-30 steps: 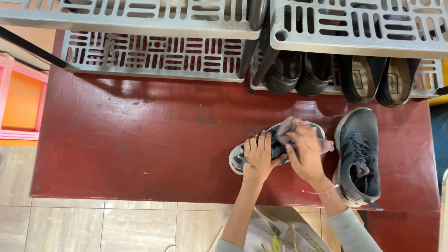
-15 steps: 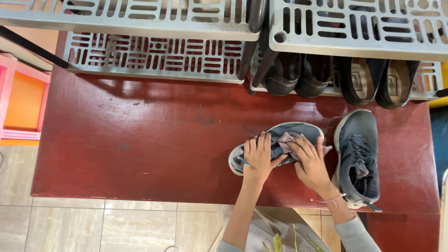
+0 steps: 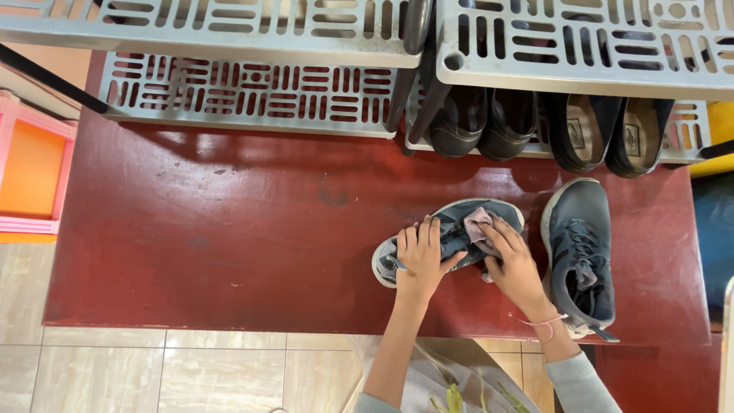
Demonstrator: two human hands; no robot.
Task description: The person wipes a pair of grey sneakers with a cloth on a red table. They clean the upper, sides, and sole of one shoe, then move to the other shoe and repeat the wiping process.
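A: Left hand (image 3: 422, 256) down on the sneaker (image 3: 456, 229)?

B: Laid over its near side, fingers close together and curled on the upper, thumb out to the right; pins it on its side on the red bench (image 3: 191, 245), toe towards the left

A: And the right hand (image 3: 516, 260)?

B: Pinches a pinkish cloth (image 3: 478, 222) under the fingertips, pressed to the sneaker's upper near the rim

A: Changed in the last second?

B: Slid a little nearer the body and to the right. Cloth bunched smaller now, no longer draped across the top. Sneaker turned slightly, more of the pale sole edge showing at the far side. Left hand hardly shifted

A: Meaning for the wiping?

B: Reads as one stroke run across the upper, with more of the dark fabric bared behind the cloth. Cannot tell from here how clean it looks

A: Nearby?

B: Second sneaker (image 3: 581, 252) upright just beside the right hand, apart from it. Grey rack (image 3: 252, 92) behind, with black shoes (image 3: 482, 122) on its lower shelf
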